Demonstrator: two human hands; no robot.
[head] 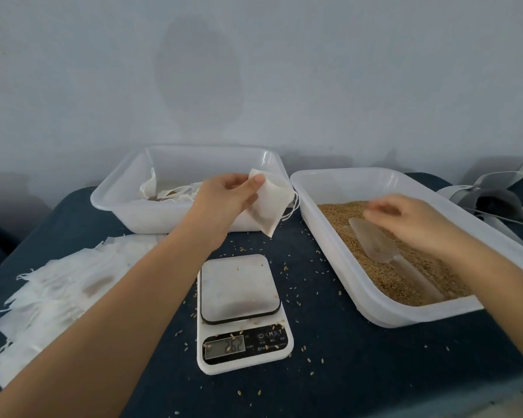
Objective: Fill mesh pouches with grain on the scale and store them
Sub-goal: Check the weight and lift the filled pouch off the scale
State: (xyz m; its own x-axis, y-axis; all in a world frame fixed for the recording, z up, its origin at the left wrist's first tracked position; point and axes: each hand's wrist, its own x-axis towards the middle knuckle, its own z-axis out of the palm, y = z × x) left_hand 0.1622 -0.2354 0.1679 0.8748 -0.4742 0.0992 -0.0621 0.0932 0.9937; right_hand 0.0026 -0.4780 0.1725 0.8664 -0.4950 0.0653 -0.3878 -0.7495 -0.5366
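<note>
My left hand (pixel 227 194) pinches a white mesh pouch (pixel 271 205) with grain in its bottom, holding it in the air at the right end of the storage tub (pixel 112 188). That tub holds several filled pouches (pixel 169 193). My right hand (pixel 405 218) hovers, blurred, with loose fingers over the grain tub (pixel 360 300), just above a clear plastic scoop (pixel 375 239) lying on the grain (pixel 341 218). It holds nothing. The white kitchen scale (pixel 239 312) stands in front of me with a bare platform and a lit display.
A pile of flat unfilled pouches (pixel 58 294) lies on the dark cloth at the left. Loose grains (pixel 296 279) are scattered around the scale. A white headset with cables (pixel 489 203) sits at the far right behind the grain tub.
</note>
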